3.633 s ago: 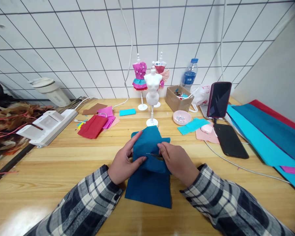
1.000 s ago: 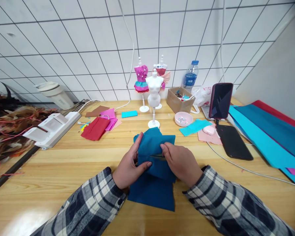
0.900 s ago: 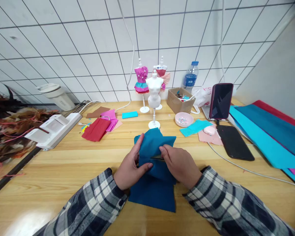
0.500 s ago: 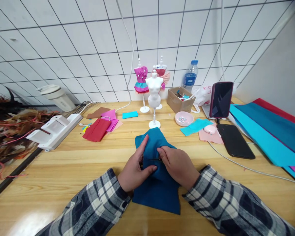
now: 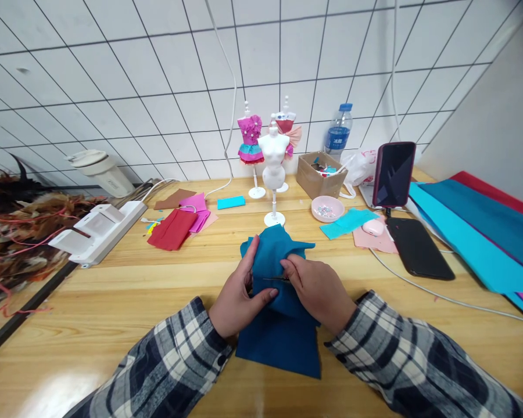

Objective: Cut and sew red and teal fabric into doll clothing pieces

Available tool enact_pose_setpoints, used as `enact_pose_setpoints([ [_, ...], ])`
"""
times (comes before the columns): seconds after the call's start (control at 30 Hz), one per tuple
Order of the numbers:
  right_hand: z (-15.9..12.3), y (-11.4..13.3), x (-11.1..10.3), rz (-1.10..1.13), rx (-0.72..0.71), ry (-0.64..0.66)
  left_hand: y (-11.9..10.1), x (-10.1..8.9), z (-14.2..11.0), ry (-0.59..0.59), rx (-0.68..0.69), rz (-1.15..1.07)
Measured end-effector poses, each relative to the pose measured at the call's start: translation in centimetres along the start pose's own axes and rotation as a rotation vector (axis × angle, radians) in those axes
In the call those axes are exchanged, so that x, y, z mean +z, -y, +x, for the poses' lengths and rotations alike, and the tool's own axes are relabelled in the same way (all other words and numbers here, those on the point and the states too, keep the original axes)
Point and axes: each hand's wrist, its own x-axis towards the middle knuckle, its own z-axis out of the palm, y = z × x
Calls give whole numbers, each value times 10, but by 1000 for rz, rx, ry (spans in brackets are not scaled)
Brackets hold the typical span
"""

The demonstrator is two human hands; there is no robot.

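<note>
Near the middle of the worktop's (image 5: pixel 178 284) front edge, the teal cloth (image 5: pixel 279 342) is up between both hands. Half a second ago its upper right corner sagged toward the right hand (image 5: pixel 325 296) — now it juts out above the knuckles in a stiff little fold. The left hand (image 5: pixel 233 305) is half closed, gripping the cloth with thumb in front and fingers behind. The right hand is curled tight around a thin dark blade (image 5: pixel 274 279), which lies across the cloth and points at the left hand; its handle is hidden in the fist. The cloth is smooth and matt, its lower panel flat and roughly square.

Farther back, toward the left edge, a folded red piece (image 5: pixel 172 229) overlaps magenta scraps (image 5: pixel 196 212). Toward the right edge lie long layered sheets (image 5: pixel 475 232) in turquoise, teal and red.

Beyond the hands stands a bare white form (image 5: pixel 273 157), glossy and curved. To its right, a round pink bowl (image 5: pixel 326 219) holds small pale beads (image 5: pixel 326 211) — and behind it, by the back edge, an open cardboard box (image 5: pixel 316 183) holds coloured scraps (image 5: pixel 330 170).
</note>
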Motion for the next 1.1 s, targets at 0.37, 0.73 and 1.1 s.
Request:
enact_pose_setpoints([
  [0.37,0,0,-1,-84,0,-15,-1,0,0,6,4,15],
  [0.73,0,2,-1,-94,-2,9,1,2,-1,2,26,87],
  [1.1,-2,6,0,-55,-19,6,2,2,-2,0,52,194],
])
